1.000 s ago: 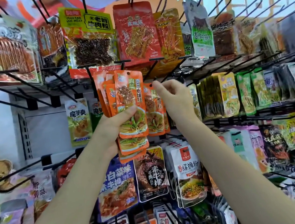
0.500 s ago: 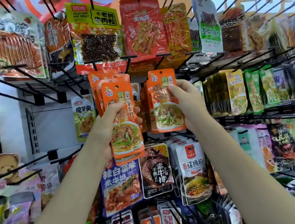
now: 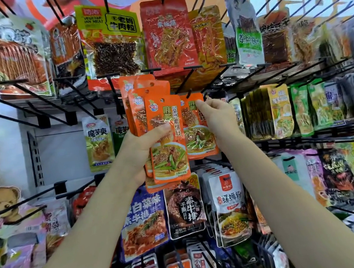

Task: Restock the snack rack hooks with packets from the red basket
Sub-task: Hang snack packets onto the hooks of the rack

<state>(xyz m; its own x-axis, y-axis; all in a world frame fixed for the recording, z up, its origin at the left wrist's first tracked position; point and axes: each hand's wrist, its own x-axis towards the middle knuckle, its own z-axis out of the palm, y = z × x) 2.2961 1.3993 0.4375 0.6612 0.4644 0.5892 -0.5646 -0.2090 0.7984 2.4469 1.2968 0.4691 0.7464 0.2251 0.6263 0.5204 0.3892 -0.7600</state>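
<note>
Head view: left hand (image 3: 139, 153) clenched around a fanned stack of orange packets (image 3: 165, 139), thumb pressed across the front one, stack held at centre frame. At 3 o'clock of the stack and just beside it, right hand (image 3: 218, 120) pinching the top corner of a single orange packet (image 3: 198, 135), fingertips (image 3: 200, 105) up by its hang hole. Directly at 12 o'clock of that packet, the tip of a black hook (image 3: 189, 92), seemingly at or through the hole; not clear which. Red packet (image 3: 168, 33) and yellow-green packet (image 3: 110, 38) hanging on the row above, at 12 o'clock of the hands. Red basket not in view.

Probably mid-threading. To do it well: keep the pinch near the hole so the thin film stays taut, square the hole to the hook tip, slide back toward 12 o'clock along the prong until it hangs free, release only then. Meanwhile, hold the stack clear at 9 o'clock so its corners do not snag the hook.
</note>
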